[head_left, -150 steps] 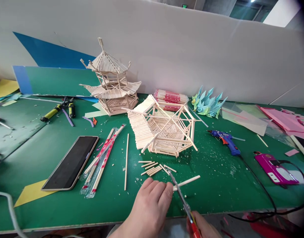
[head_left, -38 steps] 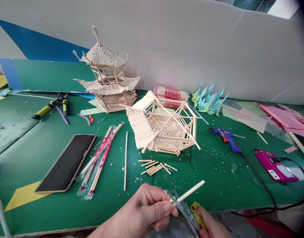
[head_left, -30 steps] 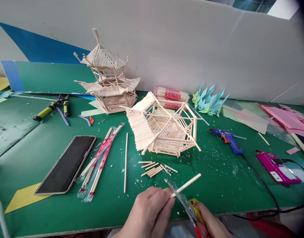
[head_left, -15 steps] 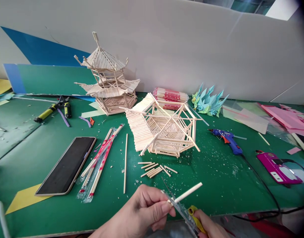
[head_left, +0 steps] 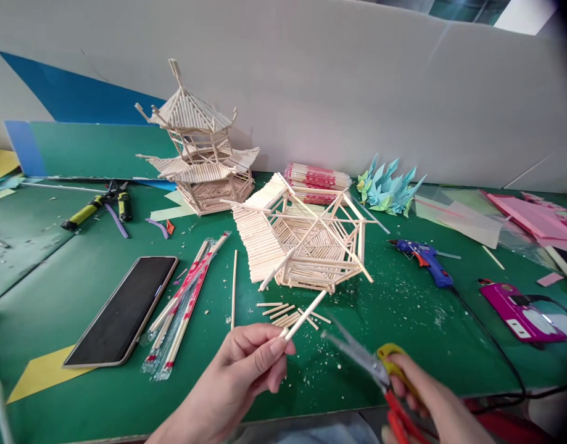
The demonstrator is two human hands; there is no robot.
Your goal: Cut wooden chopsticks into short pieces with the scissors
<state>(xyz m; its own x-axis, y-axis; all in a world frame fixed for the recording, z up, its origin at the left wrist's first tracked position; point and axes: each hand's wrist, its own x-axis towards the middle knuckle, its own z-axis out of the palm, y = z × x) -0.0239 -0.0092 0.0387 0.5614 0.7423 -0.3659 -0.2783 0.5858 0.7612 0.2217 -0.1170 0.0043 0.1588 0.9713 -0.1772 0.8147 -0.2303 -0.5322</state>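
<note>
Pinched between the thumb and fingers of my left hand point(head_left: 258, 361) is a pale wooden stick point(head_left: 306, 314), slanting up to the right. My right hand point(head_left: 426, 394) grips scissors point(head_left: 380, 370) with one yellow and one red handle; their blades are parted, slightly blurred and apart from the stick. Just beyond my left hand lie several short cut stick pieces point(head_left: 281, 308). Behind them a half-covered stick frame point(head_left: 311, 240) has slats on its left side and open bars on the right. A longer stick point(head_left: 234, 283) lies to the left, its near end hidden by my left hand.
A stick pagoda point(head_left: 200, 142) stands at the back left. Wrapped sticks point(head_left: 186, 308) and a phone point(head_left: 123, 311) lie left, pliers point(head_left: 102, 203) farther back. On the right are a blue glue gun point(head_left: 424, 259), a magenta device point(head_left: 519, 311) with a cable, and folded paper point(head_left: 389, 188).
The scissors have come away from the stick, moving right with their blades apart. My left hand has shifted left and slightly up, and the stick now points more steeply upward.
</note>
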